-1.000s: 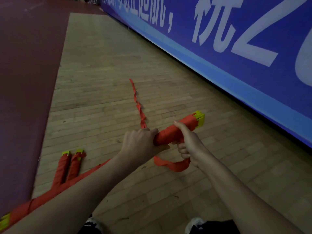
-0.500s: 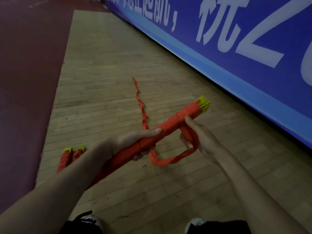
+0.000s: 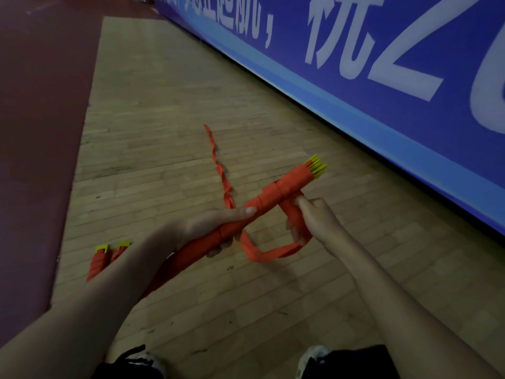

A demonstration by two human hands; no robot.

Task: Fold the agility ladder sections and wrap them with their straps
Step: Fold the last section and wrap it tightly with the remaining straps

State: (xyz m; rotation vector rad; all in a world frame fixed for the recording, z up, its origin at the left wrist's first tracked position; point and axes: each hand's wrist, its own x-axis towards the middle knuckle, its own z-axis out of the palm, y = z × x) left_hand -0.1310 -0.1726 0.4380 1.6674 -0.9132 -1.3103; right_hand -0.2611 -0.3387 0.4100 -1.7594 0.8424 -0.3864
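the left hand (image 3: pixel 213 228) grips the folded ladder bundle (image 3: pixel 276 195) at its middle; the right hand (image 3: pixel 314 214) pinches the orange strap (image 3: pixel 273 253) looping beneath it.

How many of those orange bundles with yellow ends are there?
3. One bundle is gripped by the left hand. Two more lie side by side on the floor at the left, partly behind the forearm, which may hide others.

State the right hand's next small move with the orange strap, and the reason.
Probably carry the orange fabric strap over the orange rolled ladder bundle for another turn, pulling it snug. The right hand grips it just under the bundle, the left hand holds the bundle steady, and a slack loop hangs between them.
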